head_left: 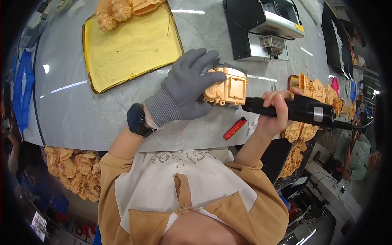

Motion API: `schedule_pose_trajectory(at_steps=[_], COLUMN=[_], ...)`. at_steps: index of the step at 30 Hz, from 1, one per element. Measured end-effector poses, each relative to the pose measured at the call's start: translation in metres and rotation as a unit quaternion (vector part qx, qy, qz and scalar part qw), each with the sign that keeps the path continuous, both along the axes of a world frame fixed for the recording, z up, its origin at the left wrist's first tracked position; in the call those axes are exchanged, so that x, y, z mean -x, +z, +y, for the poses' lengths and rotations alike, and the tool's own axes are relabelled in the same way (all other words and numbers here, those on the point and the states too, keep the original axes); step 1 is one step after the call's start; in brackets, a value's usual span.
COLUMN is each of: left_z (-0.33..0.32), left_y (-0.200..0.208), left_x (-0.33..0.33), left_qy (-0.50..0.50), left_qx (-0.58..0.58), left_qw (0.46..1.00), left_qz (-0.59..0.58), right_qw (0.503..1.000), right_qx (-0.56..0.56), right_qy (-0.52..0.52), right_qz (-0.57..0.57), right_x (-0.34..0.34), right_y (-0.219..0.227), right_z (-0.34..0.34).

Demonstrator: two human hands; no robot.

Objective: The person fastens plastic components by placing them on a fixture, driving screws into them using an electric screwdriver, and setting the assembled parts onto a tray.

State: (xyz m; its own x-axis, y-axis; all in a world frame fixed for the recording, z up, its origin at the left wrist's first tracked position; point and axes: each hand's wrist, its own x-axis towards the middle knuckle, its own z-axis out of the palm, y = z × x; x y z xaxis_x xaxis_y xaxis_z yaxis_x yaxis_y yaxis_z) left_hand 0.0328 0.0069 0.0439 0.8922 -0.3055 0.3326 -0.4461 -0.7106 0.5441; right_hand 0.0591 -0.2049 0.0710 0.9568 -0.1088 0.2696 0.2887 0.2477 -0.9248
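My left hand (185,83), in a grey knit glove, grips a light-orange moulded plastic part (229,87) with a square frame and rounded knobs. The thumb lies over the part's upper edge. From the right, my bare right hand (276,115) wraps round a black cylindrical corded hand tool (302,109). The tool's narrow end points left and reaches the part's lower right side; whether its tip touches is hidden. Beneath both hands, a red lighter-shaped stick (234,128) lies on the grey table (122,118).
A yellow-lined tray (130,55) lies at the far left, with several orange parts (122,10) at its back edge. A black-and-silver machine (265,34) stands at the back. More orange parts heap up on the right (316,92) and below the table's left edge (75,171).
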Motion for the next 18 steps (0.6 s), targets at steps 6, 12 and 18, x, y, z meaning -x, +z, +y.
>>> schedule_pose_trajectory(at_steps=[6,12,18], left_z=[-0.011,-0.022,-0.015], left_y=[-0.001,-0.016,-0.01], left_x=[0.005,0.007,-0.001], left_qy=[-0.013,0.008,0.029], left_qx=[0.053,0.037,0.052], left_qw=[0.998,0.996,0.998], left_qz=[0.037,-0.083,-0.027], right_qw=[0.999,0.999,0.999], right_qx=[-0.041,-0.022,-0.029], right_qy=[-0.031,-0.027,-0.024], right_qz=[0.0,-0.008,-0.007], right_x=[-0.003,-0.006,-0.007], right_y=[0.0,-0.001,-0.001], right_z=[0.008,0.011,0.011])
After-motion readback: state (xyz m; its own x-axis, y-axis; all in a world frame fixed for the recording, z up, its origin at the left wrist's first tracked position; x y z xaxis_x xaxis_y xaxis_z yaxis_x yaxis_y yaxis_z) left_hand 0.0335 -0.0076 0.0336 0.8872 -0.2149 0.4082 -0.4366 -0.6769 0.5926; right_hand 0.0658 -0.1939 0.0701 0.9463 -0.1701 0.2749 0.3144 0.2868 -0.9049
